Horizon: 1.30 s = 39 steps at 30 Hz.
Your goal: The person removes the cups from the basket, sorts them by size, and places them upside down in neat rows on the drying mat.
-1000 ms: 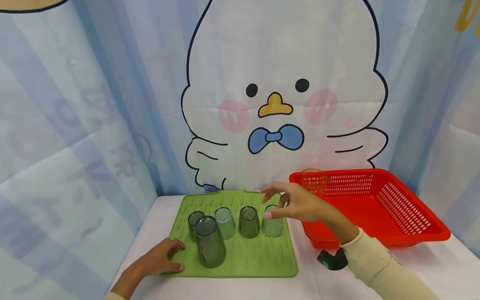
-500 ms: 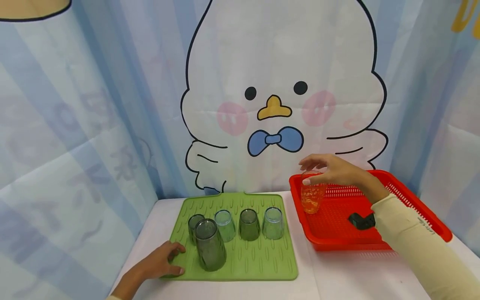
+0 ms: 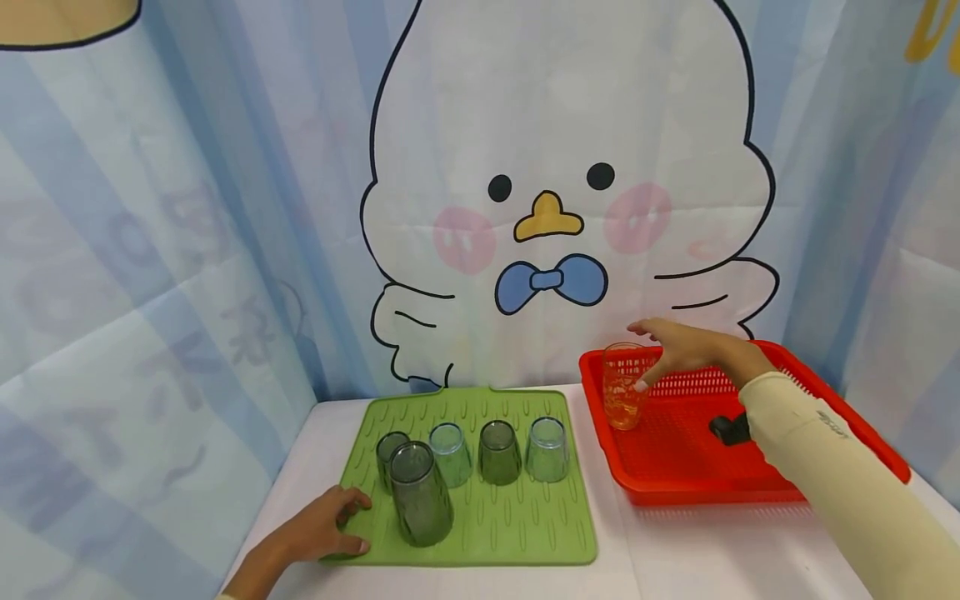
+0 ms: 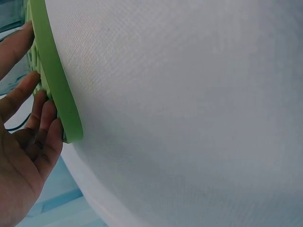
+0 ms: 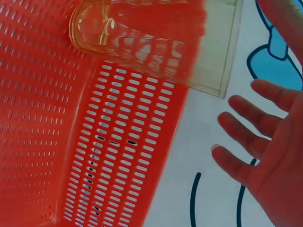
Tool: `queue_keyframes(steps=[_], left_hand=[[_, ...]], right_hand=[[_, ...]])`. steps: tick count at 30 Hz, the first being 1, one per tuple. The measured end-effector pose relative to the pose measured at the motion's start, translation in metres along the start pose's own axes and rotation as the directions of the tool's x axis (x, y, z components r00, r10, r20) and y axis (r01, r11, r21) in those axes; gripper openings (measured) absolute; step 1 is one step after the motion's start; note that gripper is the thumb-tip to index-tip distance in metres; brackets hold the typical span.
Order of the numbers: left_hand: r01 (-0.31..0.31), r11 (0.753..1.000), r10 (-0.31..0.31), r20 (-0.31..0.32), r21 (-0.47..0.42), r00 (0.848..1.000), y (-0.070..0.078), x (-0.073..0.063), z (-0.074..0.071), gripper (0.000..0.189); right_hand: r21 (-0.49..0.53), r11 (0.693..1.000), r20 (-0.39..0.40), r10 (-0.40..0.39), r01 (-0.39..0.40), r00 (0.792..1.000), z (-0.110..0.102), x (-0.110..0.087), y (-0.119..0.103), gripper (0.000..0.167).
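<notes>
A tall clear glass (image 3: 622, 392) stands upright in the back left corner of the red basket (image 3: 637, 492). My right hand (image 3: 678, 348) is just right of its rim, thumb and fingers spread. In the right wrist view the fingers (image 5: 236, 156) are apart from the glass (image 5: 137, 40) and hold nothing. On the green drying mat (image 3: 517, 533), my left hand (image 3: 324, 527) rests at the front left corner. The left wrist view has its fingertips (image 4: 49, 111) against the mat's raised edge (image 4: 61, 94).
Several glasses stand upside down on the mat: a tall grey one (image 3: 422, 496) nearest my left hand, a small grey one (image 3: 390, 450) behind it, a bluish one (image 3: 450, 454), a dark one (image 3: 499, 454) and a pale one (image 3: 547, 450). A printed curtain (image 3: 555, 108) hangs behind.
My right hand has moved right from above the pale glass on the mat to the clear glass in the basket, then slightly further right. The left hand stays at the mat's corner.
</notes>
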State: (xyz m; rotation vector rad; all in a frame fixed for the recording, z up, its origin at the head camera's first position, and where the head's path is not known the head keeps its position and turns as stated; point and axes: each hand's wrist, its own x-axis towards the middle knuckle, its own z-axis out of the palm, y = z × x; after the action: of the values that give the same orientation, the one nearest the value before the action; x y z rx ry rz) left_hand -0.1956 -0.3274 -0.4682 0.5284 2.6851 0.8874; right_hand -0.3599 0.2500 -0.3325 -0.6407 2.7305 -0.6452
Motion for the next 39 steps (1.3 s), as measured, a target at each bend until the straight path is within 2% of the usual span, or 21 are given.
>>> queue_keyframes(steps=[4,8,15,27,33,39], left_hand=[[-0.006,1.000,0.006,-0.003,-0.003,1.000,-0.001,0.000,0.000,0.051],[-0.001,1.000,0.001,0.000,-0.007,1.000,-0.002,0.000,0.000,0.052],[0.014,1.000,-0.014,0.012,-0.018,1.000,-0.003,0.001,-0.001,0.051],[0.008,1.000,-0.008,0.018,-0.022,1.000,0.000,0.001,-0.002,0.050],[0.008,1.000,-0.008,0.006,-0.008,1.000,-0.001,0.000,-0.001,0.051],[0.008,1.000,-0.008,-0.003,-0.007,1.000,-0.002,-0.001,0.000,0.051]], right_hand=[[0.000,0.999,0.064,0.053,-0.053,0.997,0.003,0.006,0.002,0.114],[-0.006,0.997,0.088,0.081,-0.080,0.993,0.007,0.011,0.003,0.112],[-0.066,0.994,0.072,0.095,-0.090,0.993,0.010,0.018,0.006,0.104],[-0.099,0.990,0.072,0.110,-0.102,0.991,0.009,0.018,0.006,0.096],[-0.067,0.994,0.049,0.088,-0.084,0.995,0.010,0.016,0.010,0.094],[-0.033,0.998,-0.035,0.057,-0.058,0.998,0.011,0.010,0.011,0.094]])
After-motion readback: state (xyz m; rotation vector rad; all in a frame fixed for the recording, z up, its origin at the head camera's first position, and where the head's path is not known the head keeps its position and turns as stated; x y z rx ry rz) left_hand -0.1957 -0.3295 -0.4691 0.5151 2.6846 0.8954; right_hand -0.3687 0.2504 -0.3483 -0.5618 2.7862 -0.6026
